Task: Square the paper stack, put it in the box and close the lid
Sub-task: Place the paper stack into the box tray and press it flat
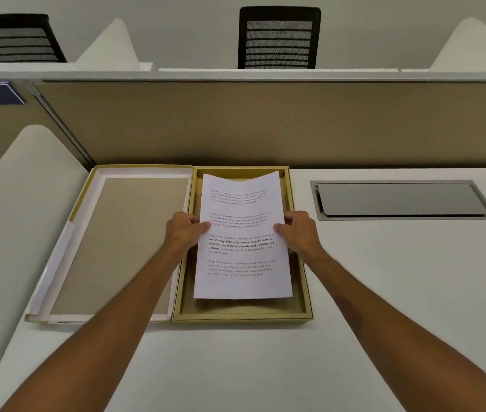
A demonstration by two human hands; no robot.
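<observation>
A white paper stack (243,254) with printed text hangs over the open gold box (305,295), held a little above its floor. My left hand (185,230) grips the stack's left edge, thumb on top. On the opposite edge my right hand (298,230) holds it the same way. The far end of the top sheet curls upward. The box's lid (122,245) lies open flat to the left, hinged to the box, showing its beige inside with a white rim.
The box sits on a white desk (384,292). A grey cable hatch (402,200) is set into the desk at the right. A beige partition (265,123) closes the back. A white curved divider (18,218) stands at the left.
</observation>
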